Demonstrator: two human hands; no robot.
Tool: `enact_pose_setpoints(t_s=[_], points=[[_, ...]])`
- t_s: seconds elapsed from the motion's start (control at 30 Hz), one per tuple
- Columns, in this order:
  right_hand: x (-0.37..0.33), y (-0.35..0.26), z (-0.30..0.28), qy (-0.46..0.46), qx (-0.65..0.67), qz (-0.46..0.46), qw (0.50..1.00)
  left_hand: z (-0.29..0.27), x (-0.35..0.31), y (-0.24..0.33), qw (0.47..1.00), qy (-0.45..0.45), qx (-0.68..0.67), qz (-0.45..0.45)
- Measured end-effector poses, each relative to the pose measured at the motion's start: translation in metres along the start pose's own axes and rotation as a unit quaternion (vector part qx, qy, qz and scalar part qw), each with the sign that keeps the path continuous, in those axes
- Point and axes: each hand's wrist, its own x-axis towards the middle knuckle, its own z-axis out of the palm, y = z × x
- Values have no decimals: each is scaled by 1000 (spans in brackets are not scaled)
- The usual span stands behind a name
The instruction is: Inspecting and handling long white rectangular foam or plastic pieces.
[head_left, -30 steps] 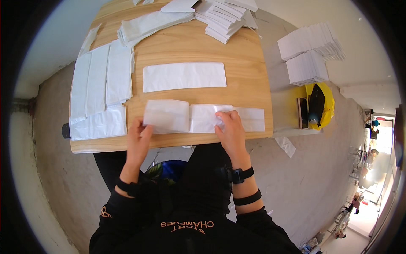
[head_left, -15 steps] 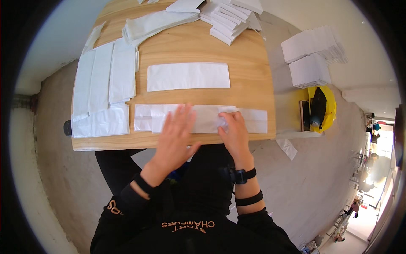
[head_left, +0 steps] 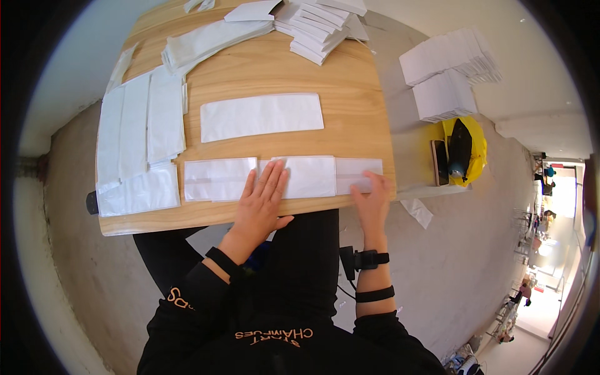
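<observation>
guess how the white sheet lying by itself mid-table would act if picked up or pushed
The white sheet is probably light and floppy, looking thin and faintly wrinkled. Its slight sheen suggests it may slide; lying flat, it likely won't roll.

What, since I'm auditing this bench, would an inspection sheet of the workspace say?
Surface: light wooden table.
Work items: row of overlapping white sheets along the near edge; separate white sheet beyond it.
Clutter: white stacks at the left; folded white pieces at the far edge; phone beside yellow bag off to the right.
Hands: left hand flat on the row; right hand with fingers at its right end.
Cables: dark cord below the black wrist device.
Surroundings: grey floor, pale wall.
</observation>
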Motion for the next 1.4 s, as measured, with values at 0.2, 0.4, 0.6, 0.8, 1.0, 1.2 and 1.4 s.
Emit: enact_pose_setpoints(t_s=[0.2, 0.4, 0.6, 0.8, 1.0, 1.2, 1.4], points=[[8, 15, -7, 37, -76, 193, 977, 0, -1, -1, 1000, 4, -6, 3], [29, 32, -11, -79, 30, 285, 955, -5, 0, 1, 999, -36, 3, 5], [16, -5, -15, 45, 328, 249, 910, -5, 0, 0, 999, -26, -25, 6], [-3, -86, -18, 65, 162, -29, 984, -9, 0, -4, 997, 26, -65, 28], [-17, -113, 16, -9, 223, -69, 972, -29, 6, 17, 702, 56, -689, -173], [-20, -99, 36, -70, 177, -81, 978, -24, 10, 6, 776, -19, -599, -197], [-13, -84, 31, -74, 210, -170, 960, -8, 5, -1, 783, 18, -582, -217]])
